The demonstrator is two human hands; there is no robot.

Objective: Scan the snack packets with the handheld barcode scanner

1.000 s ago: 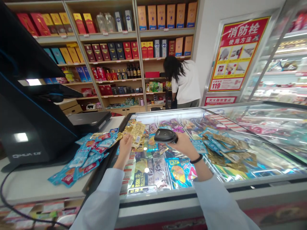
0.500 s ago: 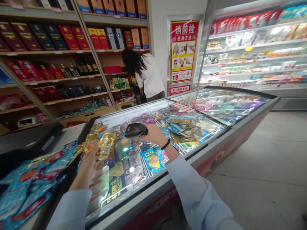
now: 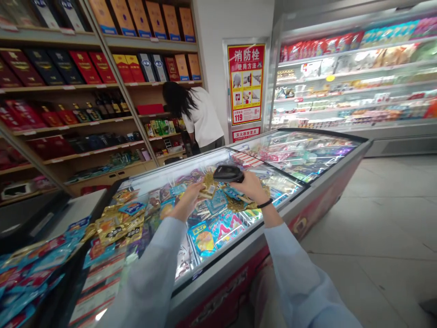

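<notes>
My right hand [image 3: 251,186] is wrapped round a black handheld barcode scanner [image 3: 228,173] over the glass-topped freezer [image 3: 246,269]. Just left of the scanner, my left hand [image 3: 188,199] pinches a gold snack packet [image 3: 207,187]; a pale label patch shows on it. Under my right hand lies a pile of blue and gold packets [image 3: 235,193], partly covered by the hand and scanner. More gold packets [image 3: 114,225] are heaped at the freezer's left end, beside my left forearm.
Blue and red packets [image 3: 37,269] spread over the counter at the left. A person in a white shirt [image 3: 206,114] bends at the shelves [image 3: 64,86] behind the freezer. A lit chiller [image 3: 351,86] stands at the back right, with tiled floor [image 3: 382,218] before it.
My left hand has moved right from the left heap, carrying a gold packet to the scanner. My right hand has shifted right with the scanner, over the other pile. The view has turned somewhat.
</notes>
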